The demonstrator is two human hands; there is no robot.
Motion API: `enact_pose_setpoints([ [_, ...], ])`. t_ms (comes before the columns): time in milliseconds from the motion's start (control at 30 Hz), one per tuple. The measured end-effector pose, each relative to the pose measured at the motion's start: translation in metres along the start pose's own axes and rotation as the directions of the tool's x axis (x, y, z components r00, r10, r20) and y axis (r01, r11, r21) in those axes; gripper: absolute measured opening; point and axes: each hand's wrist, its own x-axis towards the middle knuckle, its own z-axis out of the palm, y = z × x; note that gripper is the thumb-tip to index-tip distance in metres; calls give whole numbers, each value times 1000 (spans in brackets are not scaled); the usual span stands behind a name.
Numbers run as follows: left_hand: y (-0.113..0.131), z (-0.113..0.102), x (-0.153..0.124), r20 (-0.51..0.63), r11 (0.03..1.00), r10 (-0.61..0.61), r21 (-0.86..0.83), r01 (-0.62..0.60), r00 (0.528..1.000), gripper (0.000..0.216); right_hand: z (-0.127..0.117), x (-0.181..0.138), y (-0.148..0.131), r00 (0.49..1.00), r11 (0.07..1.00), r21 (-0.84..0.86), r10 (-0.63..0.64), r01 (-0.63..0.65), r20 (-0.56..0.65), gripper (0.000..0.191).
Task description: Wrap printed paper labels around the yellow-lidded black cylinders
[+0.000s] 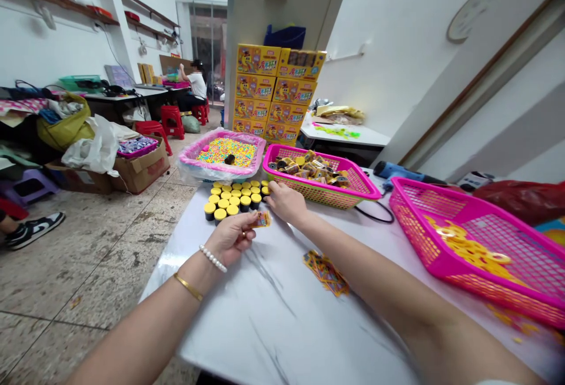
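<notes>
Two bare hands of ours reach over the white marbled table, near each other but apart. Our left hand, with bracelets at its wrist, pinches a small printed label between thumb and fingers, just in front of the rows of yellow-lidded black cups. Our right hand is at the right end of those rows, fingers curled down by the endmost cup; we cannot tell whether they grip it. Nearer us, beside our right forearm, lies a loose pile of printed labels. Behind the cups we have a plastic-lined pink basin of multicoloured pellets, and to its right a pink mesh basket of labelled cups. Farther right, another pink basket holds yellow rings.
</notes>
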Motion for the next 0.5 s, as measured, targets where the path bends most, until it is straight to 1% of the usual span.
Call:
enact_pose_setpoints([
  [67, 1, 1, 0, -28, 999, -20, -42, 19, 999, 7, 6, -3, 0, 1000, 1000, 7, -1, 1, -22, 27],
  [167, 2, 1, 2, -53, 998, -40, -60, 37, 998, 9, 10, -6, 4, 1000, 999, 29, -17, 17, -26, 16],
  [233, 2, 0, 3, -59, 997, -46, -64, 42, 997, 10, 11, -6, 7, 1000, 999, 41, -14, 15, -26, 13],
  [300, 1, 0, 3, -58, 997, -47, -63, 43, 997, 12, 10, -6, 7, 999, 999, 49, -2, 4, -40, 17],
  [433, -1, 0, 4, -32, 998, -67, -20, 66, 997, 14, 6, -1, -1, 995, 999, 47, 21, -17, -94, 34],
  [500, -2, -1, 5, -44, 997, -79, -8, 78, 996, 17, 5, 5, -7, 997, 999, 24, 24, -23, -78, 36],
])
